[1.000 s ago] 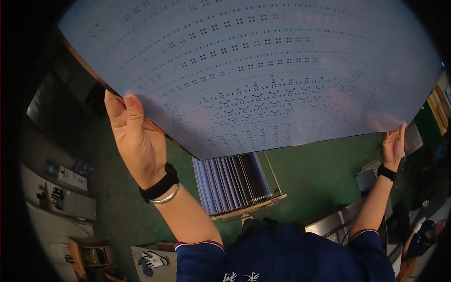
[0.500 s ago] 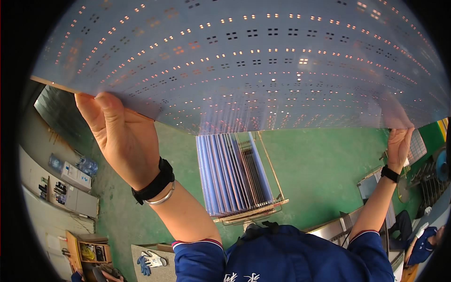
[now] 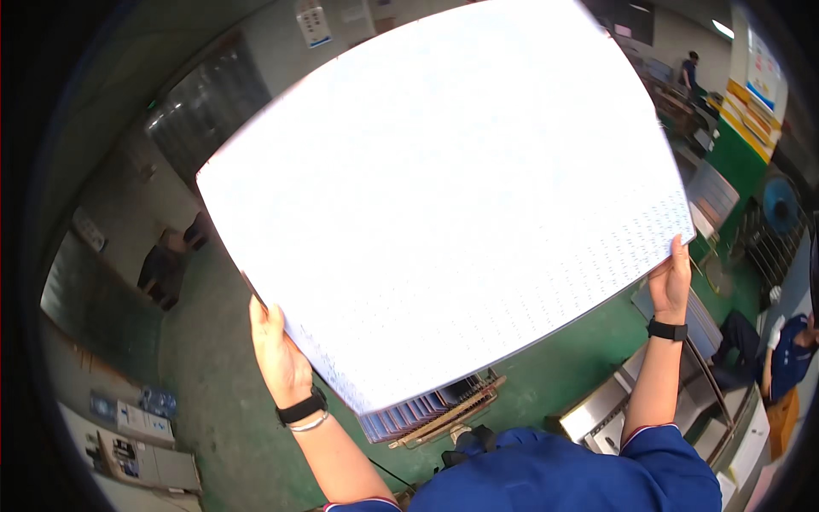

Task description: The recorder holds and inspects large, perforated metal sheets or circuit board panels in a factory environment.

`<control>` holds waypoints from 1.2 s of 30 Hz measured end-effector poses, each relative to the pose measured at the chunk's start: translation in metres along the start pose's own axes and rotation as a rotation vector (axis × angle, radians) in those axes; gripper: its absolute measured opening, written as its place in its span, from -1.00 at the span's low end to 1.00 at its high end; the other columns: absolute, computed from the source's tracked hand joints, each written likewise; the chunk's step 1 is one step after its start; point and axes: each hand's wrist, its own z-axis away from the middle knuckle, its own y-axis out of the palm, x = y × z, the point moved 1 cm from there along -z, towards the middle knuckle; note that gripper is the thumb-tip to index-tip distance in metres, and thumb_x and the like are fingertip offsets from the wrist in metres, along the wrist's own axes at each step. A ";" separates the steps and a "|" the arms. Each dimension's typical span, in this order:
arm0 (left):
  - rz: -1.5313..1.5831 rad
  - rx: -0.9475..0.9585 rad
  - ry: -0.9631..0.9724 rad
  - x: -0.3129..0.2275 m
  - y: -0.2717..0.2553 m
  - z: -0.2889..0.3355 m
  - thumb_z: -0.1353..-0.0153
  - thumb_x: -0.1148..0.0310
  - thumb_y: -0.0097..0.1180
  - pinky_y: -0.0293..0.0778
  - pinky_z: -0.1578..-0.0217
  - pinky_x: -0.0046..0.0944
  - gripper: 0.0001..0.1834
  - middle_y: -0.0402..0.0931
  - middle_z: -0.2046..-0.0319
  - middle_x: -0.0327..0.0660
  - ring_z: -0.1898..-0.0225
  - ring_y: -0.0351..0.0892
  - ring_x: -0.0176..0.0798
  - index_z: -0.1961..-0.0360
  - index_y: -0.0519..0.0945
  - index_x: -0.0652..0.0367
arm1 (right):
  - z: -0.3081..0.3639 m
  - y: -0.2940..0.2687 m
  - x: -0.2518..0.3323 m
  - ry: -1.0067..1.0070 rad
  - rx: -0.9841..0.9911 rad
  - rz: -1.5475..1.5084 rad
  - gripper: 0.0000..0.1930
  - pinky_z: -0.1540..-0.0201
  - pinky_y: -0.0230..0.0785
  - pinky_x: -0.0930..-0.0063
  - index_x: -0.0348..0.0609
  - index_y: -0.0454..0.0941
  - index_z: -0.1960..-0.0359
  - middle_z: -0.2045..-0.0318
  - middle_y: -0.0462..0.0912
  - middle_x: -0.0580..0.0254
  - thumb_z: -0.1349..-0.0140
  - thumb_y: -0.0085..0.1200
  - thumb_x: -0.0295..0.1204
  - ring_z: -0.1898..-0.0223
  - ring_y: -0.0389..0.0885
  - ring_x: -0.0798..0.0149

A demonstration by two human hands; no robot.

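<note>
A large thin rectangular panel (image 3: 461,205) fills the middle of the view, its face washed out to glaring white, with rows of small marks showing along the lower right. My left hand (image 3: 280,354) grips its left edge near the lower corner, thumb on the face. At the right edge, my right hand (image 3: 671,277) pinches the panel near its other lower corner. The panel is held up and tilted, its right side higher. Beneath its lower edge stands a rack of upright blue panels (image 3: 418,416), mostly hidden by the held one.
Metal trays (image 3: 597,410) stand to my right, near a seated person in blue (image 3: 789,358). A blue fan (image 3: 780,203) and a green-yellow pillar (image 3: 742,149) are farther right. Water bottles (image 3: 159,401) and a cabinet (image 3: 153,465) line the left wall. Another person (image 3: 689,72) stands far back.
The panel has swung and tilted, turning from blue with lit dots to bright white. My left hand has moved right and down, my right hand slightly left and down. The panel now covers more of the rack.
</note>
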 end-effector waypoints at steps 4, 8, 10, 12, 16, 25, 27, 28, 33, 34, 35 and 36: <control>0.042 -0.083 -0.299 0.048 -0.019 0.018 -0.35 0.41 -0.10 0.38 -0.06 -0.23 -0.55 0.40 -0.06 -0.06 -0.05 0.42 -0.22 -0.22 0.23 0.33 | 0.025 -0.001 0.003 0.065 -0.020 0.193 -0.51 -0.14 0.33 0.34 -0.32 0.15 -0.23 -0.10 0.43 0.08 -0.33 -0.06 -0.39 -0.09 0.45 0.26; 0.019 -0.080 -0.455 0.065 -0.026 0.020 -0.36 0.41 -0.13 0.45 0.02 -0.26 -0.58 0.42 -0.04 -0.07 0.01 0.48 -0.25 -0.21 0.25 0.30 | 0.036 0.007 0.013 0.135 -0.043 0.257 -0.52 -0.11 0.36 0.33 -0.31 0.16 -0.20 -0.07 0.45 0.07 -0.29 -0.01 -0.42 -0.06 0.49 0.24; 0.011 -0.079 -0.494 0.068 -0.032 0.019 -0.36 0.41 -0.14 0.46 0.02 -0.26 -0.59 0.43 -0.03 -0.07 0.02 0.48 -0.25 -0.21 0.25 0.29 | 0.040 0.004 0.012 0.178 -0.063 0.265 -0.50 -0.11 0.36 0.32 -0.31 0.17 -0.19 -0.05 0.46 0.09 -0.27 0.02 -0.41 -0.05 0.49 0.24; 0.009 -0.096 -0.518 0.069 -0.027 0.021 -0.37 0.42 -0.16 0.49 0.03 -0.25 -0.60 0.45 0.00 -0.08 0.04 0.51 -0.24 -0.20 0.27 0.27 | 0.045 0.004 0.017 0.184 -0.076 0.282 -0.49 -0.11 0.36 0.32 -0.30 0.17 -0.20 -0.05 0.46 0.10 -0.27 0.03 -0.40 -0.04 0.49 0.24; 0.009 -0.131 -0.558 0.067 -0.025 0.022 -0.37 0.43 -0.18 0.53 0.05 -0.24 -0.61 0.48 0.03 -0.08 0.07 0.55 -0.23 -0.21 0.28 0.25 | 0.051 0.009 0.021 0.202 -0.115 0.290 -0.47 -0.12 0.34 0.34 -0.29 0.18 -0.19 -0.02 0.48 0.13 -0.24 0.08 -0.40 -0.03 0.50 0.27; -0.030 -0.119 -0.588 0.077 -0.026 0.022 -0.34 0.47 -0.18 0.49 0.00 -0.23 -0.56 0.42 -0.04 -0.03 -0.01 0.49 -0.20 -0.23 0.24 0.27 | 0.059 0.003 0.024 0.269 -0.143 0.254 -0.43 -0.16 0.29 0.35 -0.29 0.18 -0.19 -0.04 0.46 0.14 -0.21 0.14 -0.40 -0.06 0.46 0.27; -0.027 -0.168 -0.564 0.074 -0.026 0.022 -0.32 0.48 -0.18 0.44 -0.06 -0.21 -0.54 0.38 -0.09 -0.01 -0.06 0.44 -0.19 -0.25 0.22 0.27 | 0.056 0.006 0.023 0.250 -0.133 0.249 -0.41 -0.16 0.28 0.36 -0.27 0.15 -0.22 -0.05 0.46 0.16 -0.21 0.14 -0.39 -0.07 0.45 0.28; -0.023 -0.157 -0.561 0.073 -0.027 0.022 -0.32 0.48 -0.18 0.44 -0.06 -0.21 -0.54 0.38 -0.09 -0.01 -0.06 0.44 -0.19 -0.25 0.22 0.27 | 0.055 0.008 0.024 0.248 -0.126 0.242 -0.40 -0.16 0.28 0.36 -0.26 0.15 -0.22 -0.05 0.45 0.17 -0.21 0.14 -0.38 -0.08 0.44 0.28; 0.003 -0.105 -0.507 0.077 -0.032 0.021 -0.30 0.44 -0.12 0.38 -0.13 -0.15 -0.50 0.37 -0.10 -0.05 -0.11 0.40 -0.14 -0.27 0.19 0.21 | 0.057 0.007 0.022 0.287 -0.131 0.230 -0.39 -0.15 0.29 0.36 -0.25 0.17 -0.22 -0.06 0.45 0.16 -0.19 0.17 -0.35 -0.08 0.44 0.27; 0.019 -0.108 -0.474 0.080 -0.030 0.022 -0.29 0.44 -0.10 0.38 -0.13 -0.18 -0.50 0.37 -0.09 -0.05 -0.10 0.41 -0.15 -0.26 0.20 0.22 | 0.057 0.004 0.021 0.278 -0.131 0.226 -0.39 -0.14 0.30 0.35 -0.25 0.18 -0.21 -0.06 0.46 0.14 -0.18 0.18 -0.34 -0.08 0.45 0.26; 0.013 -0.113 -0.456 0.083 -0.032 0.021 -0.29 0.44 -0.10 0.38 -0.13 -0.18 -0.50 0.37 -0.09 -0.05 -0.10 0.41 -0.15 -0.26 0.20 0.22 | 0.059 0.000 0.020 0.285 -0.142 0.207 -0.40 -0.13 0.32 0.31 -0.25 0.19 -0.19 -0.05 0.47 0.13 -0.18 0.18 -0.36 -0.07 0.47 0.24; 0.005 -0.140 -0.437 0.086 -0.035 0.022 -0.29 0.43 -0.10 0.39 -0.12 -0.18 -0.50 0.38 -0.08 -0.06 -0.09 0.41 -0.16 -0.25 0.20 0.23 | 0.062 -0.004 0.018 0.278 -0.151 0.186 -0.41 -0.13 0.32 0.30 -0.25 0.20 -0.19 -0.05 0.47 0.13 -0.18 0.18 -0.37 -0.07 0.47 0.24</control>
